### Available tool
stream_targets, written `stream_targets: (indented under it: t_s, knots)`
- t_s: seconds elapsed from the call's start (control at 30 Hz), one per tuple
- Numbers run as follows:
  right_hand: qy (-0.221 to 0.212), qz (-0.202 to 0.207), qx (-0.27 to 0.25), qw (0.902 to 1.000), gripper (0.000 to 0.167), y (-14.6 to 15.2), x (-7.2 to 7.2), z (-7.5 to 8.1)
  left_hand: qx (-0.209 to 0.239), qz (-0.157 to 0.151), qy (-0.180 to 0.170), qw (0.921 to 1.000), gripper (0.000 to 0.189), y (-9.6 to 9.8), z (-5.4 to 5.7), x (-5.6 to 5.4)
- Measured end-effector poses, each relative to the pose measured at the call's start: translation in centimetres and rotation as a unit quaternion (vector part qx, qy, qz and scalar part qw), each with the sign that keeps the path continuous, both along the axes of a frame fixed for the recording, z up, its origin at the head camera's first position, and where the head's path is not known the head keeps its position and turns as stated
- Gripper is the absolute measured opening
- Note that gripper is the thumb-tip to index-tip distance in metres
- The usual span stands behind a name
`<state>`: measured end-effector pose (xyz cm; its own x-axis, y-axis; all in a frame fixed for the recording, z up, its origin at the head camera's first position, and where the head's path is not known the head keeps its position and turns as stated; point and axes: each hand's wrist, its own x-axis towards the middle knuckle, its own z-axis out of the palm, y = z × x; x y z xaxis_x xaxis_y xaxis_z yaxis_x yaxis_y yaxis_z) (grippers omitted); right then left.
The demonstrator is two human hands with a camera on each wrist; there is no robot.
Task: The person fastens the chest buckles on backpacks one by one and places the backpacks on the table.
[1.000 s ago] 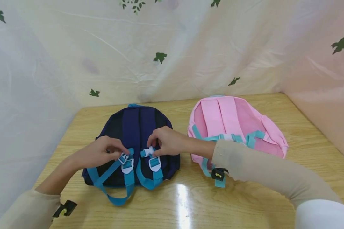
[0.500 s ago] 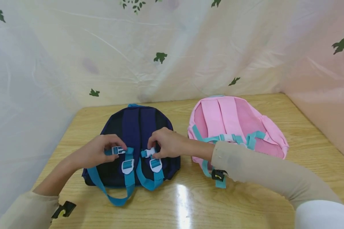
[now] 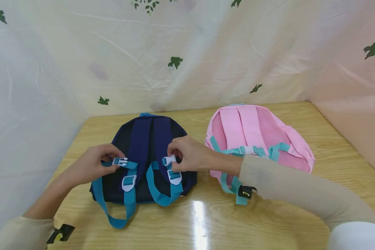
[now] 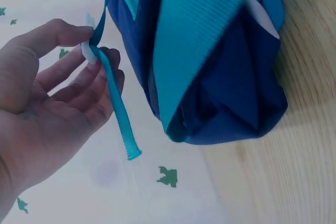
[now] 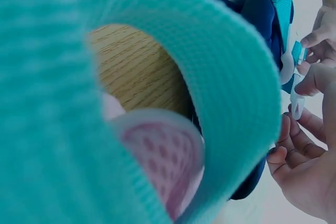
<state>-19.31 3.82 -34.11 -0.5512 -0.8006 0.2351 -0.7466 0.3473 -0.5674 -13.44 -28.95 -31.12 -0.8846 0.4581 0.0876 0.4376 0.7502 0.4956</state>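
Observation:
A navy backpack [image 3: 142, 139] lies with its shoulder straps up on the left of the table, in the head view. My left hand [image 3: 92, 165] pinches the pronged half [image 3: 120, 161] of a white side-release buckle, its prongs pointing right. In the left wrist view, a loose blue strap end [image 4: 119, 116] hangs below those fingers. My right hand [image 3: 192, 154] pinches the white socket half [image 3: 169, 159] of the buckle on the other shoulder strap. A gap separates the two halves. White strap adjusters [image 3: 128, 183] sit just below, with blue webbing looping toward the table's front.
To the right lies a pink backpack [image 3: 242, 126], its teal chest strap joined by a white buckle [image 3: 247, 150]. My right forearm passes over its lower left part. Teal webbing [image 5: 236, 77] fills much of the right wrist view. A leaf-patterned curtain [image 3: 187, 83] stands behind the wooden table [image 3: 237, 225].
The pronged half has swung from tilted to nearly level. My left hand has moved left and my right hand slightly right, spreading the buckle halves and the shoulder straps apart.

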Motion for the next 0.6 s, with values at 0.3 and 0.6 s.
stream_targets:
  t_s: [0.3,0.6]
  knots:
    - [-0.003,-0.023,-0.095,0.9952,0.017,1.3,0.2,0.8,0.043,0.002,0.014,0.9990,0.022,-0.5,0.4,0.4]
    - [-0.112,0.036,-0.245,0.9623,0.026,1.2,-0.3,0.4,0.166,-0.012,-0.043,0.9852,0.027,0.6,0.0,0.4]
